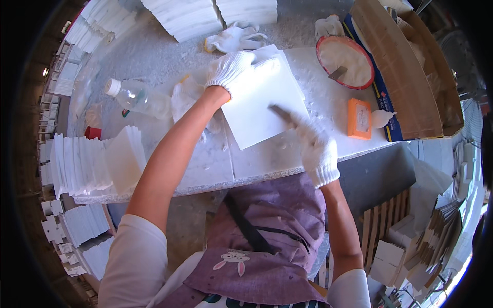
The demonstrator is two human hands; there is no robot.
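A square white tile (257, 117) lies on the work table in front of me, over at least one more white sheet or tile that shows past its right and far edges. My left hand (239, 69), in a white knitted glove, rests on the tile's far part with its fingers stretched out. My right hand (317, 149), gloved too, is closed round a small putty knife (280, 112). The knife's blade lies over the right part of the tile; I cannot tell whether it touches. The hand hides its handle.
A red-rimmed bowl (354, 54) of white paste holds another blade, beside a cardboard box (398, 66). An orange box (359, 119) sits near the front edge. Loose gloves (236, 37), a clear bottle (138, 98) and stacked white tiles (82, 161) surround the work.
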